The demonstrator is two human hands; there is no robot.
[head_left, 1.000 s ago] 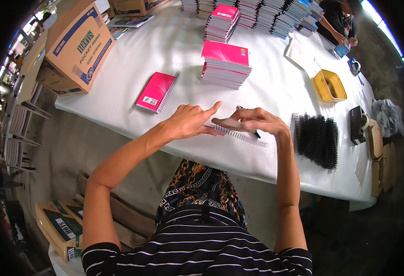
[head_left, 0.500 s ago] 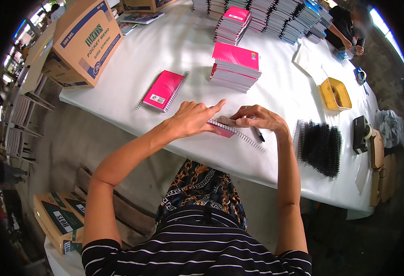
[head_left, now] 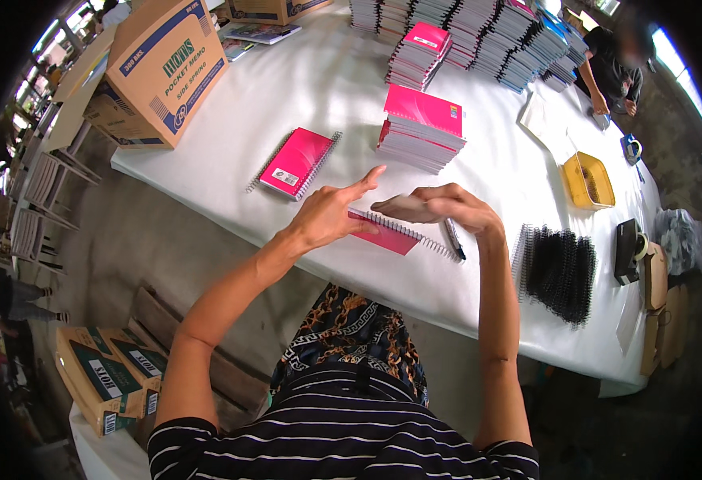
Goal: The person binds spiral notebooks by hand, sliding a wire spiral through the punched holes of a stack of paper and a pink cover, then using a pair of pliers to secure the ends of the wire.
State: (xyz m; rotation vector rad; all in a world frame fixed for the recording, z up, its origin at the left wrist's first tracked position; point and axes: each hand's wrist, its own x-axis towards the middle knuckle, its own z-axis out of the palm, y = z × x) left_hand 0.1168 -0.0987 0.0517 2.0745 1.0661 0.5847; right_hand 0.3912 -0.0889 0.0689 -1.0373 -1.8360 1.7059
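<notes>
My left hand point(head_left: 324, 214) grips the left end of a pink notebook point(head_left: 397, 239), thumb on the near cover and index finger raised off it. A metal spiral coil point(head_left: 440, 249) runs along the notebook's upper edge, its loose end sticking out past the right end. Over that edge, my right hand point(head_left: 447, 205) is stretched out flat, slightly blurred, its fingers above or brushing the coil; I cannot tell which. A dark pen point(head_left: 455, 240) lies on the table beside the right wrist. Farther left rests another pink notebook point(head_left: 296, 162) with coils along its long sides.
Pink notebook stacks point(head_left: 423, 128) stand beyond my hands, with more piled spiral-bound books point(head_left: 471, 36) behind. To the right are black coils point(head_left: 559, 272), a yellow tray point(head_left: 588, 181) and a tape dispenser point(head_left: 628, 252). A large carton point(head_left: 159, 76) occupies the far left. A person point(head_left: 611, 68) works at the far right.
My right hand's fingers have gone from curled at the coil to stretched out flat. The held notebook shows more of its pink cover. The whole view has shifted slightly.
</notes>
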